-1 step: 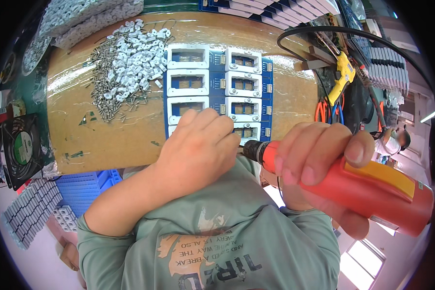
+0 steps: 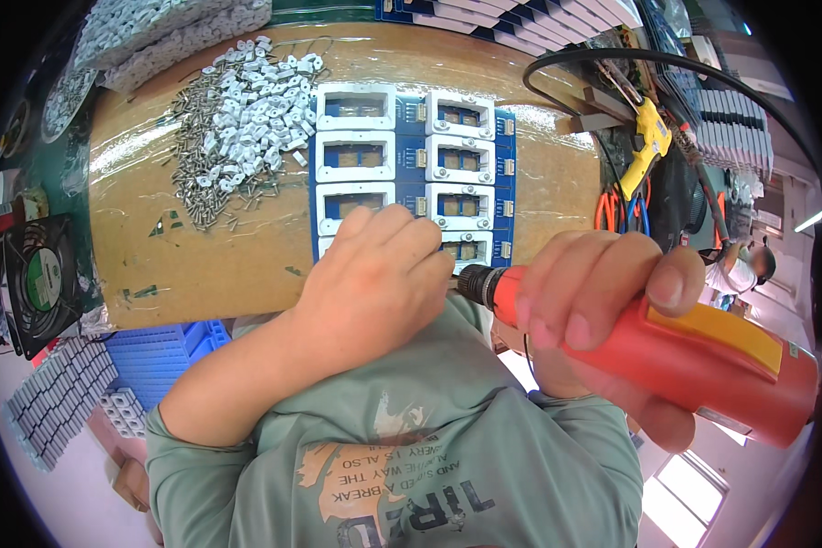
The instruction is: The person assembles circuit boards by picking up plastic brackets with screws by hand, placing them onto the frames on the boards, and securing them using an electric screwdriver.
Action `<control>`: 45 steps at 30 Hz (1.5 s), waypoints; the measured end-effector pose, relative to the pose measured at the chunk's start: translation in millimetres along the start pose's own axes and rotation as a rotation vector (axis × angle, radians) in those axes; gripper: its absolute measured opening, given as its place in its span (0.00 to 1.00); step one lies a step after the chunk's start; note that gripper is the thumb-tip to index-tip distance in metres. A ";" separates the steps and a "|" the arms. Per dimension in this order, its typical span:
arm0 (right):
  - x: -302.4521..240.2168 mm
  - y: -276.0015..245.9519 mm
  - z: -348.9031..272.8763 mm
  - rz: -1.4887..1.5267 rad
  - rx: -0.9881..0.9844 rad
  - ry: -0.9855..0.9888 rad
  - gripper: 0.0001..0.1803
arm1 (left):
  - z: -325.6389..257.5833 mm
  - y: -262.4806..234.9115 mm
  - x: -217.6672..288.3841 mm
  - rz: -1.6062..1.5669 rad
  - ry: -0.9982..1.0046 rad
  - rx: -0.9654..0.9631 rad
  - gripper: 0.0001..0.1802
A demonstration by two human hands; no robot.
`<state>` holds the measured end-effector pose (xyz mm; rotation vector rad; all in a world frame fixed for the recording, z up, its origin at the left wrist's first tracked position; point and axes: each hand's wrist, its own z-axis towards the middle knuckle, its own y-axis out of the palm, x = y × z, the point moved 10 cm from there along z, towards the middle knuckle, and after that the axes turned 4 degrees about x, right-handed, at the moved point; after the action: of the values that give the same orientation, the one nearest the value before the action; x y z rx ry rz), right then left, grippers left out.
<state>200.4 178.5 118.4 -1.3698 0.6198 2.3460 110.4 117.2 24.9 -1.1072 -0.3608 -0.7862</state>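
Observation:
My right hand [image 2: 603, 288] is wrapped round a red electric screwdriver [image 2: 703, 379] with a yellow trigger strip; its black chuck points left. At the tip is my left hand [image 2: 379, 274], fingers curled closed. Whatever they pinch, and the bit's end, are hidden behind them. Just beyond the left hand lie blue circuit boards [image 2: 411, 151] bearing two columns of white rectangular frames. The right column's frames [image 2: 460, 142] show small screwed pieces on their edges; no screws are visible on the left column's frames [image 2: 354, 137]. My left hand covers the nearest left frame.
Small white clips [image 2: 256, 119] and loose screws [image 2: 196, 196] are heaped left of the boards. A yellow glue gun [image 2: 648, 146] with a black cable sits at right. A black fan [image 2: 41, 285] and blue crate [image 2: 160, 356] are at left. Another person [image 2: 744, 269] is far right.
The electric screwdriver and my right hand have shifted very slightly left. My left hand and the boards look the same.

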 end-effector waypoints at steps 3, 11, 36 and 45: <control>1.2 1.8 0.5 0.001 -0.012 -0.006 0.49 | -0.5 -0.9 -1.5 -0.027 -0.011 -0.007 0.12; -1.4 -0.8 -1.4 0.025 0.049 0.016 0.48 | 0.8 1.4 -1.4 -0.022 -0.019 -0.018 0.11; 2.4 22.8 2.9 -0.095 -0.044 -0.061 0.44 | -0.5 -4.2 1.1 -0.054 0.002 0.035 0.04; -19.4 -33.5 -3.2 -0.018 0.068 -0.187 0.54 | 5.2 -57.5 -27.4 0.012 -0.053 0.094 0.09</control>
<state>228.7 203.4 127.6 -1.1061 0.6223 2.3803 50.8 119.7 48.0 -1.0423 -0.4310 -0.7231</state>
